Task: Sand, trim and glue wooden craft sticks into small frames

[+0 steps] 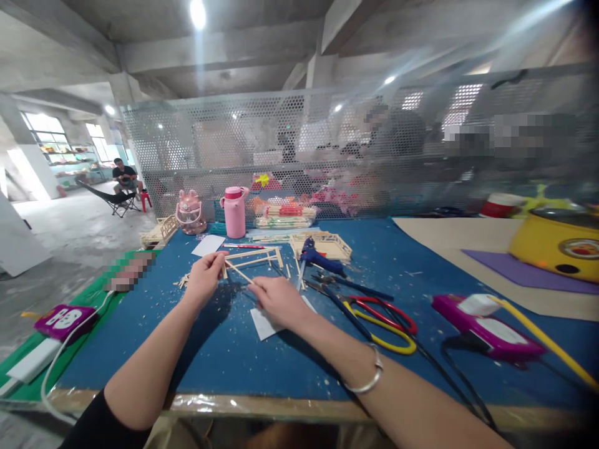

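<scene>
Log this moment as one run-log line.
left hand: holds pale wooden-stick frame; right hand: holds thin pale wooden stick; nearby: blue glue gun, red-and-yellow-handled scissors; surface: blue tabletop

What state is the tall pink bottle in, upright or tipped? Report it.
Upright: the tall pink bottle stands on its base on the blue table, with its darker lid at the top.

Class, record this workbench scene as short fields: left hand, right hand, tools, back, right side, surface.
Left hand: fingers closed at the left end of a wooden frame
Right hand: fingers pinching a thin stick, which points toward the left hand
Tools: blue glue gun; scissors with red and yellow handles
Back: upright pink bottle
Right side: yellow pot on a purple mat
Surface: blue tabletop, scattered pale scraps
</scene>
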Demonstrator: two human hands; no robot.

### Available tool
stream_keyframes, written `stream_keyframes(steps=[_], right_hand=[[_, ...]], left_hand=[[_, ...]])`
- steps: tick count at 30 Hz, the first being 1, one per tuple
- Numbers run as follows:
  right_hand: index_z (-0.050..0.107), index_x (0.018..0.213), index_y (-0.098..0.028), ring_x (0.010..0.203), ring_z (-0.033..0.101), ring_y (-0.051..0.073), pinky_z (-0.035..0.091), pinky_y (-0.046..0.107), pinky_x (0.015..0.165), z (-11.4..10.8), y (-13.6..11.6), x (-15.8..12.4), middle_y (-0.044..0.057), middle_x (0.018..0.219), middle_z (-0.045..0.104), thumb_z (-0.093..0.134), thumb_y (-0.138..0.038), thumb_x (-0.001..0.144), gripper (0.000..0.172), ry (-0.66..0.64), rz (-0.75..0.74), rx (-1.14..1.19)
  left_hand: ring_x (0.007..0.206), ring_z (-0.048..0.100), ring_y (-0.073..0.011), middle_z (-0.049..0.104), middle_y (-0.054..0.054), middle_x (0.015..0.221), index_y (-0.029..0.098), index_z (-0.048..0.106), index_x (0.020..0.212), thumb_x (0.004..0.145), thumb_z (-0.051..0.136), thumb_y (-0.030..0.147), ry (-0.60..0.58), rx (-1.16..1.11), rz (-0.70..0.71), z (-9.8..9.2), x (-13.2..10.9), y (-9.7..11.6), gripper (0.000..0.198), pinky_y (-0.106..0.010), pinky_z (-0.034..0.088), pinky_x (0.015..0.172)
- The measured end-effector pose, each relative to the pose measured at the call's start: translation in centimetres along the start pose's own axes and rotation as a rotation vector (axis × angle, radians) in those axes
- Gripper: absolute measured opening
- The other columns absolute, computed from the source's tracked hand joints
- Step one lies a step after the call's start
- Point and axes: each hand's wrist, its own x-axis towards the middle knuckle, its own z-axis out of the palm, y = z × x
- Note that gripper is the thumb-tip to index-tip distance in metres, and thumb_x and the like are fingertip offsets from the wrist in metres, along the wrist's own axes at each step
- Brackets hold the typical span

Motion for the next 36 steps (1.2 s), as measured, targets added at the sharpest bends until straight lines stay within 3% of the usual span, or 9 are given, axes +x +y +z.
stream_keyframes(steps=[2,4,6,11,16,24,36], right_hand=[[0.063,0.084,-0.022,0.064,0.058,0.015,0.033,0.023,0.055,-1.5,1.2,-0.1,0.002,0.072,0.067,0.035,-0.034,0.092,0.032,0.031,-0.081,0.032],[0.058,0.102,-0.020,0.064,0.058,0.016,0.034,0.023,0.056,-2.6,2.4,-0.2,0.002,0.072,0.065,0.034,-0.030,0.092,0.028,0.122,-0.085,0.031],[0.053,0.108,-0.017,0.061,0.056,0.016,0.034,0.024,0.056,-3.2,3.3,-0.2,0.002,0.070,0.063,0.034,-0.026,0.091,0.027,0.221,-0.079,0.008],[0.060,0.081,-0.018,0.078,0.054,0.019,0.039,0.030,0.071,-2.5,4.1,0.4,0.007,0.080,0.061,0.044,-0.024,0.087,0.019,0.415,-0.318,-0.043],[0.067,0.080,-0.020,0.095,0.054,0.023,0.040,0.037,0.082,-1.5,4.3,1.2,0.009,0.098,0.063,0.052,-0.023,0.084,0.016,0.637,-0.315,-0.061],[0.070,0.087,-0.020,0.086,0.061,0.019,0.043,0.034,0.080,-1.2,5.3,1.5,0.007,0.089,0.071,0.051,-0.019,0.085,0.019,0.596,-0.394,-0.073],[0.070,0.093,-0.022,0.088,0.063,0.018,0.038,0.031,0.077,-1.1,4.4,1.3,0.005,0.095,0.072,0.053,-0.018,0.085,0.019,0.525,-0.262,-0.163]], left_hand=[[0.046,0.040,-0.0071,0.058,0.003,0.058,0.014,0.065,0.087,0.061,0.064,0.053,-0.025,-0.046,-0.031,-0.1,0.1,0.0,0.048,-0.021,0.031,0.046],[0.046,0.041,-0.0069,0.059,0.002,0.058,0.014,0.064,0.084,0.057,0.067,0.055,-0.050,-0.088,-0.067,-0.3,0.2,0.1,0.049,-0.020,0.032,0.047],[0.045,0.042,-0.0065,0.058,0.003,0.057,0.014,0.064,0.080,0.053,0.070,0.056,-0.077,-0.127,-0.100,-0.4,0.3,0.2,0.051,-0.020,0.032,0.046],[0.048,0.047,-0.0068,0.060,0.002,0.058,0.014,0.063,0.080,0.044,0.074,0.058,-0.119,-0.212,-0.156,-0.4,0.3,0.3,0.058,-0.019,0.034,0.048],[0.049,0.049,-0.0072,0.062,0.000,0.060,0.013,0.064,0.082,0.046,0.075,0.055,-0.142,-0.243,-0.179,-0.2,0.1,0.1,0.056,-0.019,0.035,0.049],[0.055,0.054,-0.0099,0.064,-0.001,0.063,0.013,0.065,0.083,0.049,0.075,0.052,-0.149,-0.236,-0.192,-0.3,0.1,0.3,0.053,-0.021,0.039,0.054],[0.051,0.050,-0.0086,0.067,-0.003,0.067,0.012,0.066,0.088,0.052,0.073,0.049,-0.138,-0.140,-0.150,-0.3,-0.3,0.9,0.051,-0.022,0.036,0.053]])
